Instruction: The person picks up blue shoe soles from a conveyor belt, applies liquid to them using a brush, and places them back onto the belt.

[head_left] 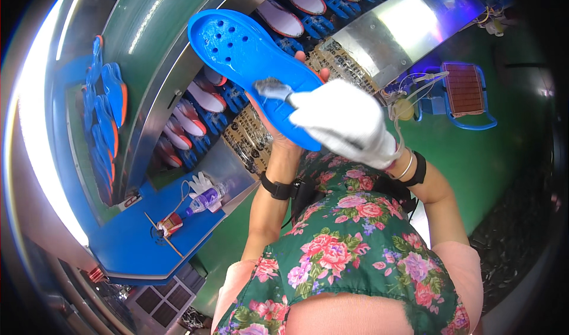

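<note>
A blue shoe sole [237, 53] slants across the upper middle, its inner side up, with a group of small holes at the wide far end. Wet-looking gloss covers that end. My bare left hand [271, 123] holds the sole from beneath, its fingertips showing past the right edge. My right hand [344, 122], in a white glove, is closed around a brush [285, 95]. The dark bristles [269, 87] rest on or just over the middle of the sole; I cannot tell which. The glove hides most of the brush handle.
Several blue soles with orange edges [109, 98] lie on a green belt [139, 30] at left. Shoe uppers [281, 18] line a lower level beyond a metal rail [172, 98]. A blue table [124, 246] bears a bottle [204, 199]. A stool [465, 89] stands right.
</note>
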A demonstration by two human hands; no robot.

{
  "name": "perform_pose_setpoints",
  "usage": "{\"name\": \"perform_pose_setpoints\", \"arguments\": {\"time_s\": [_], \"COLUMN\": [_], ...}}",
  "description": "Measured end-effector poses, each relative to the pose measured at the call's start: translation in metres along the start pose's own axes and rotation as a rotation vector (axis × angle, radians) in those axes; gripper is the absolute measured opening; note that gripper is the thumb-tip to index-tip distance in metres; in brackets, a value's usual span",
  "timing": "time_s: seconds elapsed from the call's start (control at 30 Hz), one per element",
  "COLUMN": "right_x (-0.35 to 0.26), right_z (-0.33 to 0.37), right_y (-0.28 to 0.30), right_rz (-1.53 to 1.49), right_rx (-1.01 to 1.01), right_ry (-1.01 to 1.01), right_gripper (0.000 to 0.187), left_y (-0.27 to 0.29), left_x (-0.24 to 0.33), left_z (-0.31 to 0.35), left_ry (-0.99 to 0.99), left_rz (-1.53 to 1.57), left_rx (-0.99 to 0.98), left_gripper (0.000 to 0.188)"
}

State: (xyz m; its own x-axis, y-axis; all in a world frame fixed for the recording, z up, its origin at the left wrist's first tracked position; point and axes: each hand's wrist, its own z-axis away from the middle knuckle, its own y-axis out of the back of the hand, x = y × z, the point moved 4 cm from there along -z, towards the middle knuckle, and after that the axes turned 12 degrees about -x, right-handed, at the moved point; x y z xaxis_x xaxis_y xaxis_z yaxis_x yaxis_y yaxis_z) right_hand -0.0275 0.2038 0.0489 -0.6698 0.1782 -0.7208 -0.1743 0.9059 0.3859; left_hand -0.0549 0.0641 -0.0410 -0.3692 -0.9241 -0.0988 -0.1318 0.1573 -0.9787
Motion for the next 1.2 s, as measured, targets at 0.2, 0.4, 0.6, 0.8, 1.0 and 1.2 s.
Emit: {"name": "perform_pose_setpoints", "arguments": {"time_s": [0.2,0.4,0.6,0.8,1.0,1.2], "right_x": [-0.007,-0.012,0.005,-0.005,-0.014,0.001], "right_z": [0.008,0.018,0.009,0.015,0.023,0.014], "right_y": [-0.008,-0.016,0.001,-0.009,-0.014,0.001], "right_rz": [0.002,0.026,-0.060,-0.343,-0.101,-0.223], "right_rx": [-0.107,-0.189,-0.106,-0.211,-0.296,-0.132], "right_ry": [0.112,0.107,-0.047,-0.078,0.039,-0.119], "right_gripper": [0.028,0.024,0.024,0.022,0.029,0.018], "left_y": [0.010,-0.006,-0.005,-0.010,-0.003,-0.009], "left_x": [0.018,0.012,0.026,0.037,0.049,0.041], "left_z": [-0.002,-0.019,-0.017,-0.022,-0.028,-0.022], "left_ry": [0.188,0.239,0.357,0.325,0.369,0.508], "left_rz": [-0.118,-0.106,-0.274,-0.317,-0.253,-0.128], "left_rx": [-0.089,-0.155,-0.116,-0.094,-0.073,0.018], "left_gripper": [0.115,0.112,0.116,0.126,0.121,0.114]}}
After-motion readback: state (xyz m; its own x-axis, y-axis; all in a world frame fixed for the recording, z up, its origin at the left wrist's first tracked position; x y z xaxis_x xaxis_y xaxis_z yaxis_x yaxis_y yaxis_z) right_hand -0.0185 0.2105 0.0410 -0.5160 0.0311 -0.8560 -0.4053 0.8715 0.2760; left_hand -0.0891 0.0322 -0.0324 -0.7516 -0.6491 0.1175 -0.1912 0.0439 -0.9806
